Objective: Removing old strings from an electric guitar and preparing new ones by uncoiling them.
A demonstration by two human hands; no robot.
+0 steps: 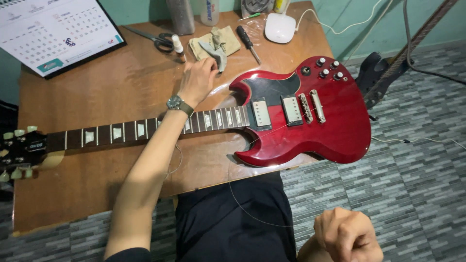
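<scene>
A red electric guitar (310,121) lies flat on a brown wooden table (97,92), with its dark neck (121,132) pointing left and its headstock (19,150) at the table's left edge. My left hand (196,80), with a wristwatch (175,103) on it, reaches over the neck, and its curled fingertips are at a grey-green cloth (216,44). I cannot make out whether it grips the cloth. My right hand (347,235) is a closed fist low at the right, above my lap. It pulls a thin guitar string (242,213) that curves up to the guitar body.
At the back of the table lie scissors (155,39), a small bottle (178,47), a black screwdriver (247,42), a white device (280,26) with a cable and a desk calendar (53,31). A second dark guitar (388,73) leans at the right over a grey tiled floor (417,184).
</scene>
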